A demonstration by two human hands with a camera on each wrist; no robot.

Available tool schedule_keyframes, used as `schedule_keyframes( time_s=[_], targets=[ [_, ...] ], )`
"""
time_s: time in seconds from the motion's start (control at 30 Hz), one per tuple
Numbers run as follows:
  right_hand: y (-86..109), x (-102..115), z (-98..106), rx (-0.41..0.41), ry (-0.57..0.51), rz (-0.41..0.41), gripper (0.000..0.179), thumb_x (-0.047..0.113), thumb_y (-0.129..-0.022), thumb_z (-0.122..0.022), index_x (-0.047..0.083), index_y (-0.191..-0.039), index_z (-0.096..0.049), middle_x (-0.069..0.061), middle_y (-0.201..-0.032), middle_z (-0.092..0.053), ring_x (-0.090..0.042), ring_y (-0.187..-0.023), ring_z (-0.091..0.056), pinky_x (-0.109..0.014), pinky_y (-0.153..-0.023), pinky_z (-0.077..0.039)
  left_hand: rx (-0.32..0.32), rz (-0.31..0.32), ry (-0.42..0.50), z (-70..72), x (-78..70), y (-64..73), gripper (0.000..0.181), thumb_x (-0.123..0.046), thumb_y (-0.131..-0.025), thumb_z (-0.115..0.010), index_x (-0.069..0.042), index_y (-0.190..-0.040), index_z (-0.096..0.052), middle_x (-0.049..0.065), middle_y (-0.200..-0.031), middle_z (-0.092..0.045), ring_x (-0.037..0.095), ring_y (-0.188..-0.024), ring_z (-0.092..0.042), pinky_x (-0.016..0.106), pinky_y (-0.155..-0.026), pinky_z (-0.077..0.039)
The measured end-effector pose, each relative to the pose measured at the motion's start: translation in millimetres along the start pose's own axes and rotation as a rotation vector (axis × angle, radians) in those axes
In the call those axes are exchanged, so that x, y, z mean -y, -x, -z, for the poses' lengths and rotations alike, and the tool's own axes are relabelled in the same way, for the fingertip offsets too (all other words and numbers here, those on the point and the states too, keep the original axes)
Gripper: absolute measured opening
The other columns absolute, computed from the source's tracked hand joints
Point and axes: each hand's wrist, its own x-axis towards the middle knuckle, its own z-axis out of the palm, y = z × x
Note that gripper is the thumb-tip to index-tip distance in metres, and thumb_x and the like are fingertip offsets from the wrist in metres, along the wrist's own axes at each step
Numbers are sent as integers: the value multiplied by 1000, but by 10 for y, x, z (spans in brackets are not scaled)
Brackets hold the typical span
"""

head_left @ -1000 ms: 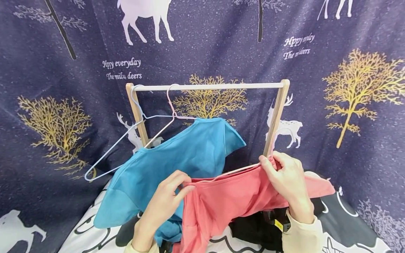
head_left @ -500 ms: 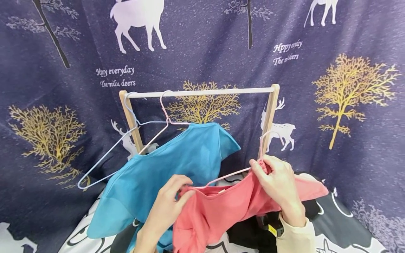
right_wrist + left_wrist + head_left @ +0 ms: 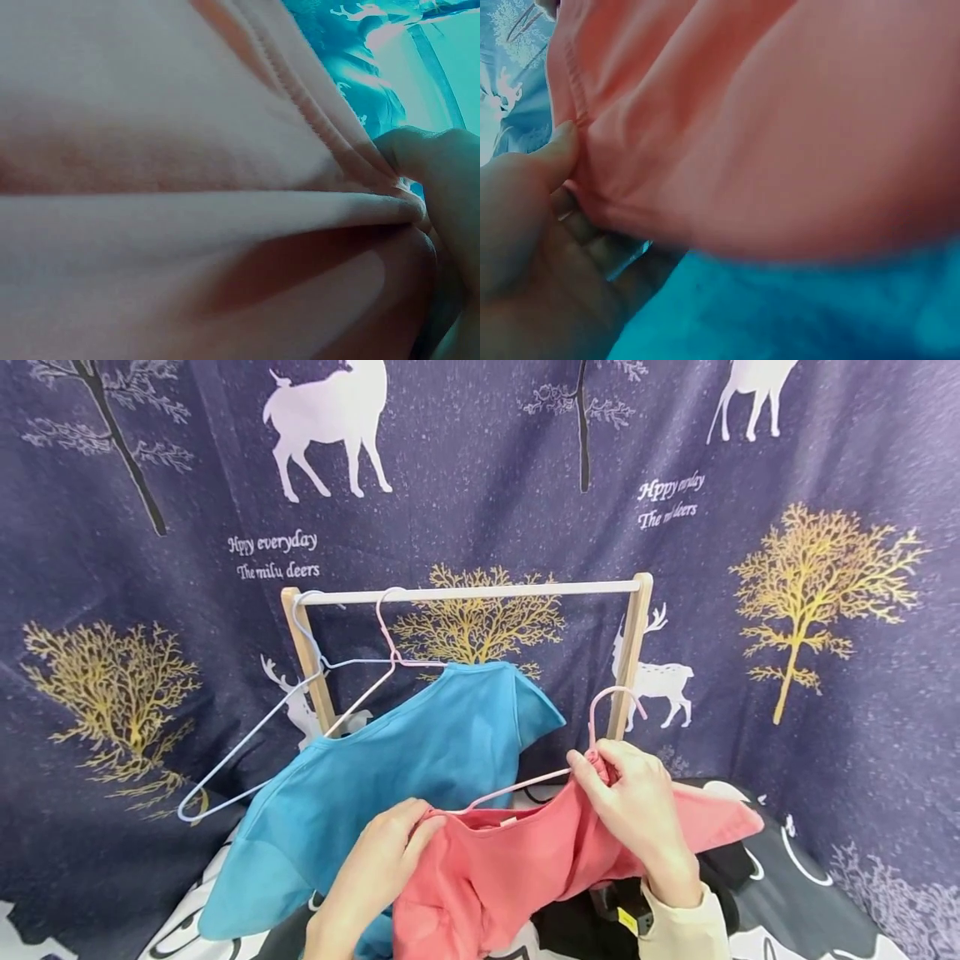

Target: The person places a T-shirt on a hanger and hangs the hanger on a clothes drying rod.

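A coral-pink shirt [image 3: 517, 860] is held up in front of the rack, with a pink hanger [image 3: 517, 789] partly inside its neck opening. My left hand [image 3: 378, 856] pinches the shirt's neckline at its left end; the left wrist view shows the thumb [image 3: 559, 154] on the cloth edge. With my right hand [image 3: 637, 802] I grip bunched fabric at the neckline's other end, just below the hanger's hook. In the right wrist view the shirt [image 3: 187, 247] fills most of the picture and hides the fingertips. That hook stands free above my right hand, apart from the rail.
Behind stands a small rack with a white rail [image 3: 480, 592] and wooden posts. A blue shirt [image 3: 405, 760] hangs lopsided from another pink hanger [image 3: 386, 639], beside a bare light-blue hanger [image 3: 251, 731]. Patterned cloth [image 3: 810, 868] covers the surface below; a printed curtain [image 3: 480, 468] hangs behind.
My left fingers loosened at the neckline, then pinched it again. My right hand shifted left with the shirt and hanger, whose hook now shows more clearly. The head view tilted up slightly.
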Motion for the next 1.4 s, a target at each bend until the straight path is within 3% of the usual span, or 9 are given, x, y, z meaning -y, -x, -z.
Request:
schedule_keyframes(
  time_s=[0.17,0.3,0.53,0.7,0.9,1.17,1.4],
  targets=[
    [18,-5,-2,-17,-12,-25,40,23,-87,-73,26,-61,-42,11,-58,-34,-9,-51,-37,-28,-52,-30,-54,-47,-41,-15,-100,-39,12,-30,-97,-62,-30,-85,-59,-19,-77,-48,2,-70,-49,24,-66,-46],
    [21,-5,-8,-8,-23,-35,39,24,-88,-73,26,-62,-44,11,-58,-35,-9,-52,-37,-27,-53,-29,-52,-57,-81,-53,-154,-73,8,-30,-96,-64,-30,-89,-60,-20,-80,-49,1,-73,-50,24,-68,-48],
    [23,45,-59,17,-15,26,39,23,-88,-73,24,-64,-43,11,-59,-33,-8,-51,-36,-28,-52,-30,-34,-102,-178,-130,-178,-80,9,-34,-96,-63,-28,-90,-61,-18,-79,-51,3,-73,-51,26,-69,-50],
    [33,132,-132,49,-15,70,37,25,-89,-72,25,-65,-44,12,-60,-33,-7,-53,-37,-27,-53,-32,-47,-97,-231,-134,-202,-67,6,-32,-94,-66,-26,-93,-64,-16,-80,-55,5,-72,-52,29,-69,-51],
    [60,256,-229,82,-25,122,35,26,-89,-73,25,-65,-46,14,-63,-36,-6,-57,-40,-26,-55,-35,-35,-82,-174,-174,-247,-78,8,-32,-95,-65,-25,-98,-64,-15,-84,-56,2,-73,-53,25,-68,-52],
    [112,373,-410,148,-95,164,33,30,-90,-72,27,-68,-48,17,-65,-38,-2,-59,-41,-22,-55,-36,-31,-118,-76,-211,-281,-98,8,-32,-99,-58,-25,-98,-62,-16,-84,-53,0,-72,-52,24,-68,-51],
    [108,406,-431,173,-111,158,33,30,-90,-72,26,-69,-47,16,-66,-38,-2,-58,-41,-22,-55,-35,-131,-191,-103,-256,-303,-135,5,-29,-97,-63,-25,-93,-63,-16,-81,-53,0,-67,-51,22,-62,-49]
  ],
)
